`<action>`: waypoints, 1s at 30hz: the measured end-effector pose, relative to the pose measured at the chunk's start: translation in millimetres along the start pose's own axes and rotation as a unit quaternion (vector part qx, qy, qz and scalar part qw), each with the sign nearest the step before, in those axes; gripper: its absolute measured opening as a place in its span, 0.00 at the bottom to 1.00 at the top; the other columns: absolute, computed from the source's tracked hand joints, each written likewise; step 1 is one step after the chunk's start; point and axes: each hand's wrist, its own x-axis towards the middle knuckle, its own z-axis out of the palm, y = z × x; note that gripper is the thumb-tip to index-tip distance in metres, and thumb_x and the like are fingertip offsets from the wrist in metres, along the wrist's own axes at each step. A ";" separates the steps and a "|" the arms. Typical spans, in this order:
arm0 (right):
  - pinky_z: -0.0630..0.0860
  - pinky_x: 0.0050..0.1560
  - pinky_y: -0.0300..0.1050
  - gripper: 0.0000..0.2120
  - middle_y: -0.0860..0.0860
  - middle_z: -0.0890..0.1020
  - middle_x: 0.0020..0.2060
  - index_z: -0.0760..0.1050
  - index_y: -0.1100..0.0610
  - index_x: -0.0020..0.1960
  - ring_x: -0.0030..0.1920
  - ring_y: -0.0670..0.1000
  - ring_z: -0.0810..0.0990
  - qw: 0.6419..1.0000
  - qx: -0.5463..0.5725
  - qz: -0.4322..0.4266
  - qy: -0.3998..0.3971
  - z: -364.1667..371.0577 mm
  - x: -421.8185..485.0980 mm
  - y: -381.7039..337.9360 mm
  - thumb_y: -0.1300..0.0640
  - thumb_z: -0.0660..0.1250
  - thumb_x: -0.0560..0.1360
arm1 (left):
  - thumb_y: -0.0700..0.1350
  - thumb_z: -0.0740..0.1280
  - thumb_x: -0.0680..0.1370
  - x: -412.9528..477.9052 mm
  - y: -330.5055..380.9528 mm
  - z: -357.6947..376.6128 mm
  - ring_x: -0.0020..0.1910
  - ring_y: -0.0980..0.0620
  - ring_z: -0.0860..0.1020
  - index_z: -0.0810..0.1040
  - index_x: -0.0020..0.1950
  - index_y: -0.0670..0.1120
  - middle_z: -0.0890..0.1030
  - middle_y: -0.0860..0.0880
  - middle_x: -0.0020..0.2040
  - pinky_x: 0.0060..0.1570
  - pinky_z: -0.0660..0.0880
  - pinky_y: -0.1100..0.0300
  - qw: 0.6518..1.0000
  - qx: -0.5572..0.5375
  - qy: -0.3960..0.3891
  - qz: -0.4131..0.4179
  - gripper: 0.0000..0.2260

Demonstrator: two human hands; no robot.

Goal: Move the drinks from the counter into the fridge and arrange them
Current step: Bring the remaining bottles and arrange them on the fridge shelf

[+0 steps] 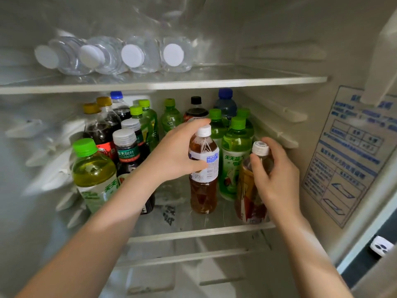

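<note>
My left hand [178, 151] grips the white-capped plastic bottle of brown tea [203, 186] on the glass fridge shelf [193, 232]. My right hand [277, 175] grips the red-and-yellow-labelled bottle [247, 196] beside it.

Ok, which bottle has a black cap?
The dark cola bottle at the back, just beyond the left hand; no other cap is black.

Inside the fridge [279, 29], the left hand [178, 151] grips a white-capped brown tea bottle [203, 190] standing on the middle shelf [193, 232], the right hand [275, 177] holds a red-labelled bottle [247, 203] just beside it by the neck, green-capped bottles [235, 160] crowded behind
</note>
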 end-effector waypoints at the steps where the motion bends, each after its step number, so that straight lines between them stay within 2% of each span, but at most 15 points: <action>1: 0.68 0.55 0.36 0.18 0.44 0.78 0.56 0.71 0.52 0.67 0.55 0.39 0.73 1.000 0.004 0.000 -0.004 -0.6 0.2 0.9 0.56 0.65 0.77 | 0.43 0.78 0.66 -1.0 0.8 1.7 0.66 0.57 0.69 0.63 0.72 0.58 0.68 0.57 0.70 0.63 0.74 0.52 1.000 0.000 0.012 -0.004 0.40; 5: 0.67 0.54 0.34 0.19 0.40 0.75 0.55 0.70 0.51 0.67 0.55 0.36 0.71 1.000 0.011 0.004 -0.018 -3.3 -0.2 1.6 0.56 0.65 0.77 | 0.48 0.78 0.65 -5.6 10.1 10.5 0.64 0.57 0.69 0.61 0.73 0.59 0.67 0.56 0.70 0.60 0.75 0.52 0.998 0.029 0.056 -0.002 0.41; 9: 0.64 0.60 0.38 0.24 0.46 0.75 0.62 0.65 0.52 0.72 0.61 0.42 0.70 0.999 -0.009 0.025 -0.038 -4.0 -1.7 -3.1 0.56 0.65 0.77 | 0.54 0.75 0.67 -20.8 20.7 6.6 0.69 0.56 0.67 0.52 0.76 0.59 0.62 0.55 0.74 0.64 0.72 0.49 0.997 0.051 0.063 -0.012 0.44; 10: 0.63 0.61 0.38 0.26 0.49 0.74 0.65 0.63 0.53 0.73 0.64 0.46 0.70 0.998 -0.030 0.029 -0.042 -4.0 -2.0 -4.9 0.55 0.65 0.77 | 0.56 0.73 0.69 -28.3 22.7 0.6 0.68 0.56 0.67 0.53 0.76 0.58 0.63 0.54 0.73 0.64 0.72 0.49 0.995 0.062 0.082 -0.005 0.41; 12: 0.62 0.63 0.40 0.30 0.53 0.71 0.69 0.61 0.56 0.74 0.68 0.52 0.68 0.995 -0.084 0.029 -0.046 -3.6 -1.9 -10.5 0.53 0.66 0.76 | 0.56 0.67 0.73 -45.6 24.3 -19.7 0.64 0.56 0.70 0.65 0.73 0.54 0.71 0.53 0.68 0.61 0.74 0.51 0.979 0.114 0.163 0.038 0.29; 14: 0.64 0.66 0.46 0.31 0.55 0.69 0.70 0.61 0.57 0.74 0.69 0.55 0.67 0.990 -0.129 0.018 -0.046 -3.4 -2.3 -18.3 0.50 0.67 0.74 | 0.51 0.65 0.76 -64.5 19.6 -46.2 0.57 0.52 0.76 0.77 0.62 0.46 0.78 0.49 0.58 0.57 0.74 0.54 0.943 0.176 0.265 0.093 0.17; 16: 0.65 0.67 0.51 0.30 0.55 0.68 0.71 0.64 0.57 0.72 0.69 0.56 0.67 0.987 -0.159 -0.012 -0.030 -3.3 -1.7 -26.5 0.49 0.66 0.74 | 0.47 0.64 0.76 -80.1 9.8 -73.0 0.53 0.46 0.77 0.81 0.55 0.43 0.80 0.46 0.53 0.56 0.69 0.57 0.915 0.237 0.317 0.074 0.12; 18: 0.66 0.66 0.51 0.27 0.53 0.71 0.69 0.67 0.55 0.70 0.69 0.54 0.68 0.988 -0.145 -0.044 -0.011 -2.0 0.8 -36.7 0.48 0.66 0.74 | 0.48 0.63 0.76 -91.2 0.0 -93.9 0.56 0.45 0.74 0.80 0.56 0.45 0.79 0.46 0.54 0.57 0.65 0.58 0.910 0.279 0.308 0.000 0.13; 20: 0.67 0.64 0.47 0.24 0.51 0.74 0.65 0.69 0.53 0.68 0.66 0.53 0.71 0.991 -0.109 -0.072 -0.013 3.1 5.5 -48.1 0.48 0.65 0.74 | 0.49 0.63 0.76 -98.8 -10.9 -107.2 0.58 0.44 0.73 0.79 0.59 0.46 0.78 0.45 0.57 0.58 0.65 0.56 0.919 0.287 0.262 -0.068 0.14; 24: 0.67 0.63 0.46 0.25 0.51 0.77 0.63 0.70 0.54 0.69 0.64 0.52 0.73 0.986 -0.090 -0.126 -0.059 22.4 15.0 -62.4 0.48 0.66 0.74 | 0.45 0.67 0.77 -110.1 -25.7 -116.9 0.59 0.46 0.77 0.74 0.66 0.51 0.78 0.46 0.61 0.60 0.71 0.54 0.958 0.193 0.127 -0.170 0.17; 26: 0.68 0.62 0.46 0.26 0.51 0.76 0.63 0.69 0.53 0.69 0.64 0.53 0.73 0.981 -0.107 -0.142 -0.079 32.5 16.4 -64.1 0.46 0.66 0.74 | 0.41 0.66 0.77 -115.0 -27.9 -116.6 0.57 0.48 0.78 0.72 0.67 0.53 0.79 0.49 0.60 0.59 0.74 0.52 0.967 0.154 0.107 -0.171 0.19; 30: 0.74 0.55 0.46 0.28 0.51 0.79 0.58 0.66 0.53 0.69 0.55 0.52 0.78 0.977 -0.091 -0.154 -0.118 46.3 13.1 -60.3 0.46 0.68 0.73 | 0.41 0.68 0.75 -122.3 -20.5 -115.7 0.51 0.53 0.78 0.73 0.61 0.60 0.79 0.55 0.55 0.47 0.72 0.64 0.971 0.168 0.129 -0.112 0.18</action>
